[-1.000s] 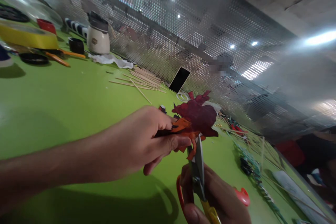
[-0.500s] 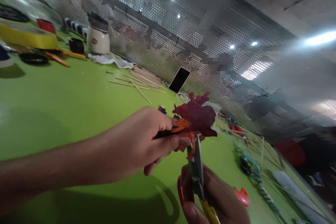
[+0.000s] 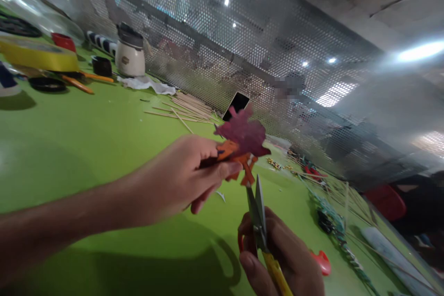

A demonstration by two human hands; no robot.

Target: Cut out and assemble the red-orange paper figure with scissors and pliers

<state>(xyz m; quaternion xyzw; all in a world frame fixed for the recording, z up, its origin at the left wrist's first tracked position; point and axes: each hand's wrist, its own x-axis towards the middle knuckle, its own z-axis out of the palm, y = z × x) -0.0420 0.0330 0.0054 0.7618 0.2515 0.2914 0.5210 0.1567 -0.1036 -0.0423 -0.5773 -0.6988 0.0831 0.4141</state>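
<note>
Pinched between the thumb and fingers of my left hand (image 3: 194,171) is a painted cutout figure (image 3: 244,132), purple-maroon on top and orange lower down. It is held up above the green table (image 3: 114,143). My right hand (image 3: 282,249) grips a pair of scissors (image 3: 258,212) with yellow and red handles. The blades point up and stand slightly apart, their tips just below the figure's orange lower edge. A small white scrap (image 3: 221,196) shows under my left hand.
Thin wooden sticks (image 3: 192,106) lie at the back near a propped phone (image 3: 237,104). A white jar (image 3: 130,55) and yellow tape roll (image 3: 40,53) stand at back left. A teal braided cord (image 3: 333,222) and a red object (image 3: 322,262) lie to the right.
The figure has moved up and left in my left hand, away from the scissors. The blades no longer straddle its orange edge, and a white scrap now shows below.
</note>
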